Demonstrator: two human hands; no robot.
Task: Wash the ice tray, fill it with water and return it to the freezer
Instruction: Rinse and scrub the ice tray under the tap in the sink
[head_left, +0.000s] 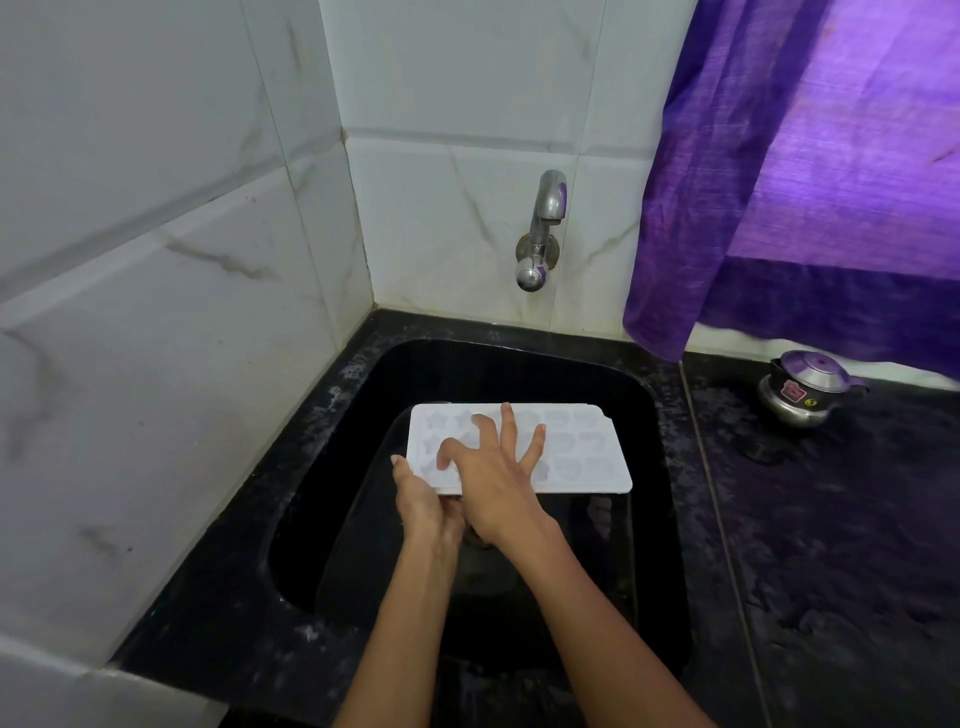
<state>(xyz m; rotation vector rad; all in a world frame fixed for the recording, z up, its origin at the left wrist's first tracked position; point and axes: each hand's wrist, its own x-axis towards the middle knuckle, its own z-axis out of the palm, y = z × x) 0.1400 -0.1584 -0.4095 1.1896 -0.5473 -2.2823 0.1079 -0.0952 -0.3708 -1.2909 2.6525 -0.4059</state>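
A white ice tray (582, 452) with shaped cavities is held level over the black sink (644, 415). My left hand (423, 501) grips its near left corner from below, thumb on the edge. Spread flat on top of the tray's left half lies my right hand (493, 467), fingers apart and pressing into the cavities. A chrome tap (543, 228) juts from the tiled wall above the sink. No water stream shows from it.
A small steel pressure cooker (802, 392) stands on the black counter to the right of the sink. A purple curtain (805, 171) hangs above it. White tiled walls close in on the left and behind the sink.
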